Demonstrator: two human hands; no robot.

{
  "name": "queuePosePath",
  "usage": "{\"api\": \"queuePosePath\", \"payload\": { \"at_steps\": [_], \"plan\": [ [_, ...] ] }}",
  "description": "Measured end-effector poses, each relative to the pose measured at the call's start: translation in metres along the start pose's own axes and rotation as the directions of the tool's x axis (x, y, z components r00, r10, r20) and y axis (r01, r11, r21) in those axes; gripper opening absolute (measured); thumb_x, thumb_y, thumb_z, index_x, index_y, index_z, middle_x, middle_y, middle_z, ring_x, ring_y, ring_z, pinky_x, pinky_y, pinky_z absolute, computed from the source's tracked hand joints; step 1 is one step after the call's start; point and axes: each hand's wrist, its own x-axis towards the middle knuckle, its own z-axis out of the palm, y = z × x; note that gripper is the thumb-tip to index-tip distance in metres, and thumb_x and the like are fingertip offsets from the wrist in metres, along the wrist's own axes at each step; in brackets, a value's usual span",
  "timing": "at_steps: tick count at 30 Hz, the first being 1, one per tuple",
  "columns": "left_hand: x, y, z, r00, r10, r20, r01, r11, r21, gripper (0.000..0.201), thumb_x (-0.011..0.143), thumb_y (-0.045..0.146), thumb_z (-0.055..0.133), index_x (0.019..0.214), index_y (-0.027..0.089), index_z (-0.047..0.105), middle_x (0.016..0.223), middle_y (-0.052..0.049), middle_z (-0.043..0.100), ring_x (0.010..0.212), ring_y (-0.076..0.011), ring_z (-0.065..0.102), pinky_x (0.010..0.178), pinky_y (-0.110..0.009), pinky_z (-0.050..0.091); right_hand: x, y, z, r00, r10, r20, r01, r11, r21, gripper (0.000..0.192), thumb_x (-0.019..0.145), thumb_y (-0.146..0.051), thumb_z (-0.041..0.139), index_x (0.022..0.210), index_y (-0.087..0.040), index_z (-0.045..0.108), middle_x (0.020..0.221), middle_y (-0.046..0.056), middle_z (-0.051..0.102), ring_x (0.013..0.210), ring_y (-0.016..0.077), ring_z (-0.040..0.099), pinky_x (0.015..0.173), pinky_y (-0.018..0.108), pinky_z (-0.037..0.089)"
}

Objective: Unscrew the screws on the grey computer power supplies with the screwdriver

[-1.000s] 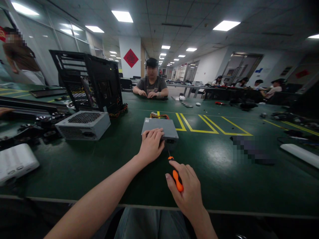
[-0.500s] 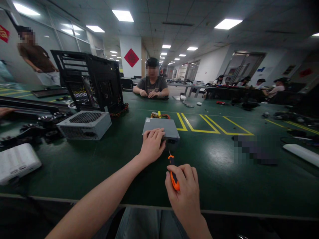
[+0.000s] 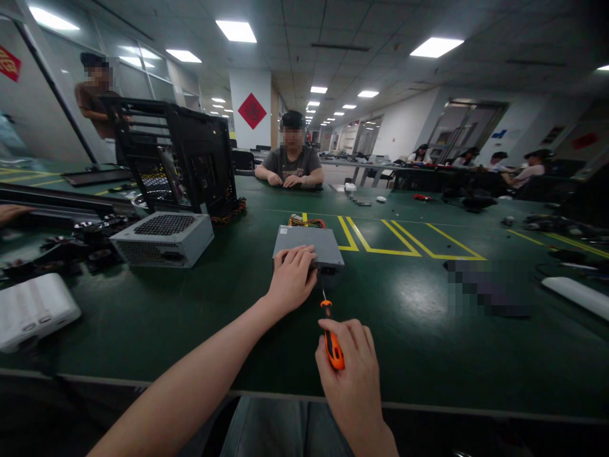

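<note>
A flat grey metal box [image 3: 308, 245] lies on the green table [image 3: 200, 304]. The left hand [image 3: 291, 278] presses on it, fingers spread. The right hand [image 3: 354, 374] grips an orange-handled screwdriver [image 3: 332, 339] pointing at the box's near edge.

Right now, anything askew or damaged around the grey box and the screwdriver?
Nothing stands out. The grey box lies flat on the green table, the left hand resting on its near edge. The right hand grips the orange screwdriver, tip toward the box's near face. Coloured wires show behind it.
</note>
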Motion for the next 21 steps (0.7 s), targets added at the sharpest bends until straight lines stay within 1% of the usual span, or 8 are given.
{"api": "queuePosePath", "payload": {
  "at_steps": [3,5,9,11,12,14,18,21],
  "plan": [
    [0.000,0.000,0.000,1.000,0.001,-0.005,-0.001,1.000,-0.002,0.022,0.084,0.023,0.046,0.106,0.021,0.051,0.125,-0.005,0.054,0.119,-0.0202,0.043,0.097,-0.040,0.028,0.000,0.000,0.000,1.000,-0.017,-0.003,0.017,1.000,0.001,0.012,0.083,-0.024,0.049,0.091,-0.021,0.058,0.076,0.003,0.049,0.070,0.0165,0.047,0.063,0.030,0.040],
    [0.000,-0.001,0.001,1.000,0.000,-0.005,0.000,1.000,-0.003,0.022,0.084,0.024,0.046,0.106,0.021,0.051,0.125,-0.005,0.054,0.119,-0.0205,0.043,0.096,-0.040,0.028,0.000,0.002,0.000,1.000,0.004,-0.006,-0.004,1.000,0.021,0.017,0.084,-0.029,0.049,0.096,-0.021,0.057,0.080,0.004,0.052,0.072,0.0171,0.049,0.064,0.031,0.042],
    [0.000,-0.001,0.002,1.000,-0.001,-0.003,0.001,1.000,-0.004,0.023,0.084,0.024,0.047,0.107,0.021,0.050,0.126,-0.004,0.053,0.119,-0.0202,0.043,0.097,-0.040,0.027,-0.003,0.005,0.000,0.984,0.177,0.033,-0.180,0.976,0.124,0.033,0.087,-0.037,0.044,0.114,-0.019,0.046,0.090,0.007,0.058,0.078,0.0182,0.055,0.066,0.032,0.046],
    [0.000,-0.001,0.002,1.000,-0.004,-0.003,0.004,1.000,-0.003,0.023,0.084,0.023,0.047,0.107,0.022,0.050,0.126,-0.004,0.053,0.119,-0.0202,0.043,0.097,-0.041,0.027,-0.005,0.007,0.002,0.966,0.248,0.066,-0.256,0.952,0.168,0.035,0.087,-0.039,0.043,0.115,-0.018,0.043,0.090,0.007,0.060,0.076,0.0175,0.058,0.064,0.030,0.047],
    [0.000,-0.001,0.002,1.000,-0.004,-0.001,0.004,1.000,-0.004,0.023,0.084,0.023,0.047,0.106,0.022,0.050,0.126,-0.004,0.053,0.119,-0.0203,0.043,0.097,-0.041,0.027,-0.007,0.007,0.002,0.963,0.259,0.072,-0.268,0.947,0.180,0.034,0.087,-0.039,0.043,0.114,-0.018,0.043,0.090,0.006,0.060,0.075,0.0171,0.058,0.064,0.030,0.047],
    [0.000,-0.001,0.002,1.000,-0.004,0.006,0.004,1.000,-0.006,0.022,0.084,0.023,0.047,0.106,0.022,0.050,0.126,-0.004,0.053,0.119,-0.0203,0.043,0.096,-0.040,0.027,-0.008,0.008,0.004,0.972,0.228,0.048,-0.233,0.956,0.179,0.029,0.086,-0.036,0.045,0.110,-0.019,0.045,0.090,0.006,0.060,0.076,0.0169,0.058,0.065,0.030,0.047],
    [0.000,-0.001,0.001,1.000,-0.003,0.013,0.003,1.000,-0.008,0.022,0.084,0.024,0.046,0.106,0.022,0.050,0.127,-0.005,0.053,0.119,-0.0208,0.043,0.096,-0.040,0.027,-0.008,0.010,0.007,0.995,0.097,-0.008,-0.096,0.992,0.083,0.021,0.084,-0.026,0.047,0.103,-0.019,0.051,0.083,0.004,0.056,0.073,0.0171,0.053,0.065,0.031,0.045],
    [0.000,-0.001,0.002,1.000,-0.009,0.016,0.009,1.000,-0.006,0.022,0.084,0.023,0.046,0.106,0.022,0.050,0.127,-0.005,0.052,0.119,-0.0210,0.042,0.097,-0.040,0.027,-0.006,0.011,0.007,0.998,0.056,-0.024,-0.055,0.998,0.042,0.020,0.083,-0.021,0.045,0.101,-0.020,0.054,0.081,0.004,0.054,0.073,0.0174,0.051,0.066,0.033,0.044]
  ]
}}
